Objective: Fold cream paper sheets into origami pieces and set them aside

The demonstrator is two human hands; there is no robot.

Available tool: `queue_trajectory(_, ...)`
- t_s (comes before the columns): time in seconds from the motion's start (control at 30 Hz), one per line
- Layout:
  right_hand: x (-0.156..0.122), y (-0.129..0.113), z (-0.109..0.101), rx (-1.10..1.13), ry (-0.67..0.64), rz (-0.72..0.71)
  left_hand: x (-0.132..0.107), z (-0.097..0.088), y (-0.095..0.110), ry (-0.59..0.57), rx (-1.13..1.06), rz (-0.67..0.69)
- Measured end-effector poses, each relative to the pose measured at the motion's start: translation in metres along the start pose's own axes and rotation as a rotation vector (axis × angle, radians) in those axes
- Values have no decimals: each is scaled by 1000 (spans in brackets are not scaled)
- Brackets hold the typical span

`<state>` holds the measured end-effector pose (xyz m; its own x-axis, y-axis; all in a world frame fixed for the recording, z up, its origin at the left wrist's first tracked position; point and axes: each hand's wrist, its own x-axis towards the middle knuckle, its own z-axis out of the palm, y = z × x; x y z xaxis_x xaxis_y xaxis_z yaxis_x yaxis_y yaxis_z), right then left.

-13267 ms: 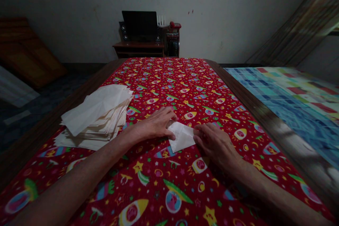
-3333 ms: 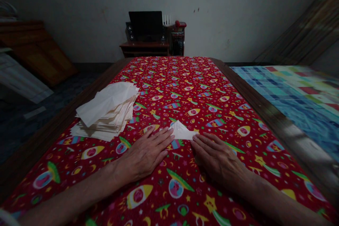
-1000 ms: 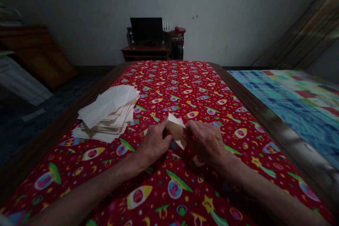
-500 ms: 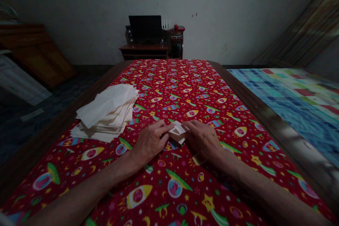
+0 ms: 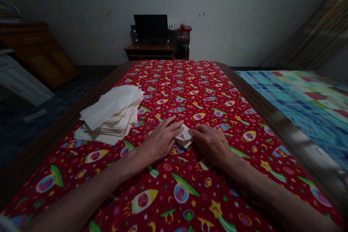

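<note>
A small folded piece of white paper (image 5: 184, 137) lies on the red patterned tablecloth (image 5: 190, 90), between my two hands. My left hand (image 5: 160, 140) rests flat beside it, fingers stretched out, their tips pressing the paper's left edge. My right hand (image 5: 210, 142) lies flat on the other side, fingertips on the paper's right edge. Neither hand grips the paper; both press it down onto the cloth.
A stack of white paper sheets (image 5: 111, 114) sits on the cloth to the left. The wooden table edge (image 5: 261, 105) runs along the right, with a blue checked mat (image 5: 304, 105) beyond. A small desk with a dark screen (image 5: 151, 27) stands at the far wall.
A second ago both hands held the paper lifted and pinched. They have lowered it to the cloth and now lie flat, pressing it from both sides.
</note>
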<state>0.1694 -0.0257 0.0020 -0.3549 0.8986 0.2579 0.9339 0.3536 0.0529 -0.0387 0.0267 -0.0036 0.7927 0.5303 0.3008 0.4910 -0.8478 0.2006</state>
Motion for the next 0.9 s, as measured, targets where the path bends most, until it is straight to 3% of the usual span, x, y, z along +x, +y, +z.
queue_trajectory(0.13, 0, -1, -1, -7, -10, -2, -1, -2, -3, -31, 12, 37)
queue_trajectory(0.4, -2, -1, -4, 4, -48, 15, -10, -6, 5, 116, -17, 181)
queue_trajectory(0.53, -2, -1, -3, -1, -51, 12, -12, -4, 4, 109, -11, 226)
queue_trajectory(0.7, -4, -2, -4, -22, -16, -37, -10, -3, 4, 48, 71, 219)
queue_trajectory(0.9, -7, 0, -6, 23, 122, -247, -10, -3, 6, -12, -2, 85)
